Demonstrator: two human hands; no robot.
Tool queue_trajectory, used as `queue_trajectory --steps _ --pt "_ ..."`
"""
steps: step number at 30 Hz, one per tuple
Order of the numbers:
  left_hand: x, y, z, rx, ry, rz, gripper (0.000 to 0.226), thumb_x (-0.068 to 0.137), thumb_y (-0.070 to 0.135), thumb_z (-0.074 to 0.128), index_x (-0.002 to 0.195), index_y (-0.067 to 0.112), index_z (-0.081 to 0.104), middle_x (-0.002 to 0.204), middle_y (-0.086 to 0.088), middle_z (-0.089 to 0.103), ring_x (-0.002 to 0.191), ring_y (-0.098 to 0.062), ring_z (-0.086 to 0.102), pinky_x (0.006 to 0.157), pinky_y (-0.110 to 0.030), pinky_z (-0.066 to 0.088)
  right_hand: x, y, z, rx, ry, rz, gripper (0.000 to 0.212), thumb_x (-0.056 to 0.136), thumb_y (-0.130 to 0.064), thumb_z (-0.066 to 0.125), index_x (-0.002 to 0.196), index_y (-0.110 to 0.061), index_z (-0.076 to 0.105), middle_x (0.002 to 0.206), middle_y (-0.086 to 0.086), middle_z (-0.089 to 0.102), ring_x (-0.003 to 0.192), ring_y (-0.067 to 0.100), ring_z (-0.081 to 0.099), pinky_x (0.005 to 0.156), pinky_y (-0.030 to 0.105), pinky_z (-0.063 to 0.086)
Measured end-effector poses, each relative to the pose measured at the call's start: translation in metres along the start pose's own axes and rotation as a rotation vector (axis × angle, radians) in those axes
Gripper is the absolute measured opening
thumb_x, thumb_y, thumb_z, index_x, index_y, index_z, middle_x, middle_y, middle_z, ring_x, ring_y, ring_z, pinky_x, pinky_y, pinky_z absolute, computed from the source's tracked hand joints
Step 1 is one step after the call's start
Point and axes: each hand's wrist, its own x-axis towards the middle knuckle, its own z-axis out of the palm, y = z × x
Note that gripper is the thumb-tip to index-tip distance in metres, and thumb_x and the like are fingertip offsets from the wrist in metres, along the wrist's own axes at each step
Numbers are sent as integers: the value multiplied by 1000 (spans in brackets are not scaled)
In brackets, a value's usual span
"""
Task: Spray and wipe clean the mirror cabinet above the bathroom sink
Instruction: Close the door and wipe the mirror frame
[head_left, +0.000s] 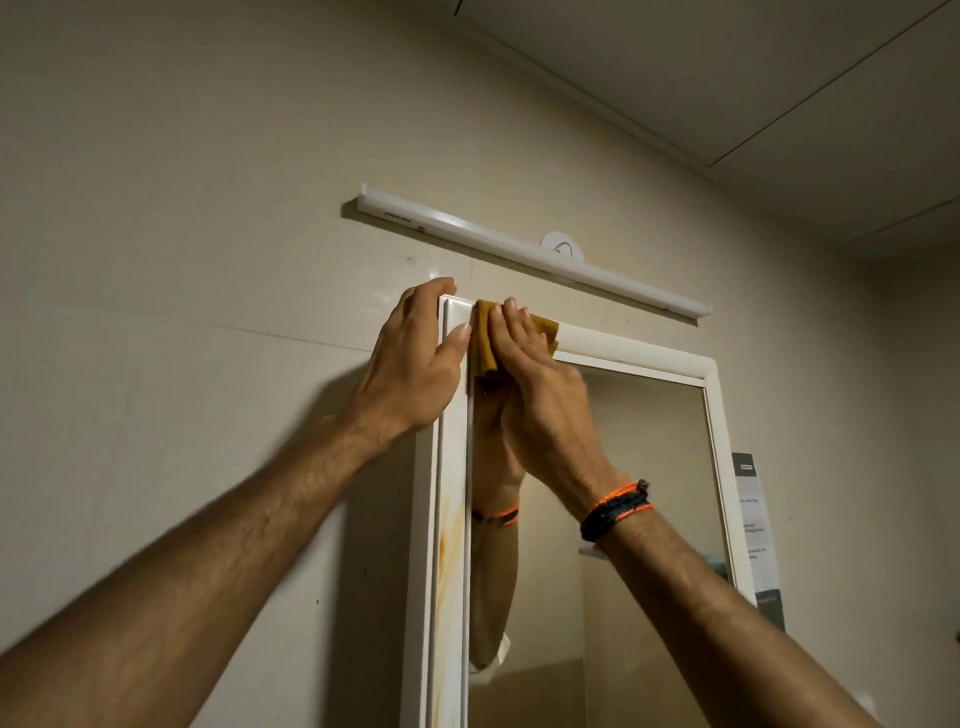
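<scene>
The white-framed mirror cabinet (719, 441) hangs on the tiled wall, seen from below. My left hand (415, 364) grips its top left corner, fingers curled over the top edge and thumb on the front of the frame. My right hand (535, 395) presses a folded mustard-yellow cloth (485, 338) flat against the top left of the frame and the mirror glass (644, 467), fingers straight. The glass reflects my right forearm and its wristband. An orange stain (445, 551) streaks the left side panel.
A white tube light (519, 247) is mounted on the wall just above the cabinet. A printed label (756, 535) hangs along the cabinet's right side. The ceiling corner runs across the upper right.
</scene>
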Motion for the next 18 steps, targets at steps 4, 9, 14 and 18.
queue_trajectory --steps 4,9,14,18 --pt "-4 2 -3 -121 19 -83 40 103 22 44 142 12 44 139 -5 51 123 -15 49 103 -26 40 -11 24 -18 1 39 109 63 92 3 48 150 -14 32 159 6 22 148 20 19 123 35 15" --pt "-6 4 -5 -295 -8 -187 43 105 37 33 140 16 48 137 -5 55 125 -19 51 107 -31 42 -12 18 -16 -13 16 247 75 87 4 49 154 -12 20 162 7 12 150 19 7 123 41 11" --pt "-6 4 -4 -526 -4 -268 59 97 60 26 133 24 56 131 -2 61 123 -15 55 111 -40 41 6 -20 2 -28 30 101 65 96 -4 47 153 -13 18 161 8 14 150 20 8 123 41 14" --pt "-8 2 -9 -673 -57 -260 54 97 61 17 116 38 62 130 6 62 123 -4 54 112 -33 39 14 -42 16 -11 29 -19 58 100 -5 46 153 -13 23 160 9 18 150 21 12 122 42 18"
